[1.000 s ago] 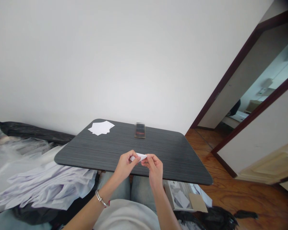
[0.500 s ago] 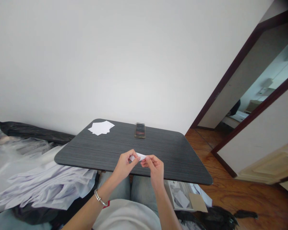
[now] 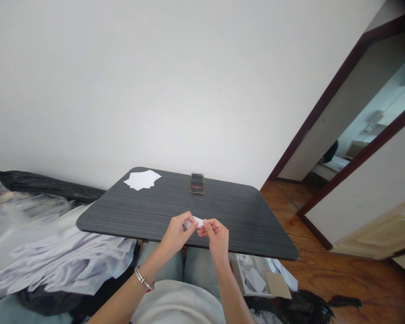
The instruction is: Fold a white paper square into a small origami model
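Observation:
A small folded piece of white paper is held over the near edge of the dark table. My left hand pinches its left end between thumb and fingers. On the other end, the thumb and fingertips of my right hand are closed. Both hands partly cover the paper, so its full shape is hidden. Farther back on the table lie a loose pile of white paper sheets at the left and a phone, its screen blurred, near the middle.
White cloth is heaped left of the table. An open box with white paper pieces stands below its right front edge. Black plastic lies on the wooden floor. The white wall rises behind; a doorway is at the right.
Both hands have drawn slightly closer together on the folded paper, and less of it shows between them. Everything on the table stays where it was.

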### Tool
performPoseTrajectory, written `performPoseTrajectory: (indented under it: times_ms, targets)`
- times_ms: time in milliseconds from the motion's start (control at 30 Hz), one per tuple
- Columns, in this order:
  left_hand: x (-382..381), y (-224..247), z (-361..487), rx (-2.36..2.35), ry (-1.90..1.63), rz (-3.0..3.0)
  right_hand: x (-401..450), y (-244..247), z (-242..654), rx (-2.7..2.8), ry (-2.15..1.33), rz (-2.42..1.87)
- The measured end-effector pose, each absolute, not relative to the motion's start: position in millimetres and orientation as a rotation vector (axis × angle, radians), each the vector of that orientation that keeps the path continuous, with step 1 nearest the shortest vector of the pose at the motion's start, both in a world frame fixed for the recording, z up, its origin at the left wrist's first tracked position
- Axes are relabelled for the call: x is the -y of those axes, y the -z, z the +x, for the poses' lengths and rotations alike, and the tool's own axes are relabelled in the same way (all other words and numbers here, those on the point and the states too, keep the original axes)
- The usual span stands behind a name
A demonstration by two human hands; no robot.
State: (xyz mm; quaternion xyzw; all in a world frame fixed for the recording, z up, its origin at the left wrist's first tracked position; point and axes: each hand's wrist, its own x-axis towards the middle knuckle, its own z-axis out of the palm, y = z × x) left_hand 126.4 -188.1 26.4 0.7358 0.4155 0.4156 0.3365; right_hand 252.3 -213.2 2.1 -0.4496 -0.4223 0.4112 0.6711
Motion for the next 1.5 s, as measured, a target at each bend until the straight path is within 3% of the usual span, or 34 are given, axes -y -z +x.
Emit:
performPoseTrajectory:
  times_ms: [300, 800, 1500]
  targets:
    - [184.5, -27.3, 119.9, -0.998, -1.028, 1.986, 209.5, -7.3, 267.6, 1.154, -1.167, -1.064]
    - [185.3, -20.8, 133.1, -0.825, -1.239, 1.275, 212.8, -4.6, 253.3, 0.940, -0.955, -0.987]
    - [187.8, -26.1, 134.8, -0.840, -1.230, 1.320, 215.0, -10.8, 249.7, 1.015, -1.044, -1.004]
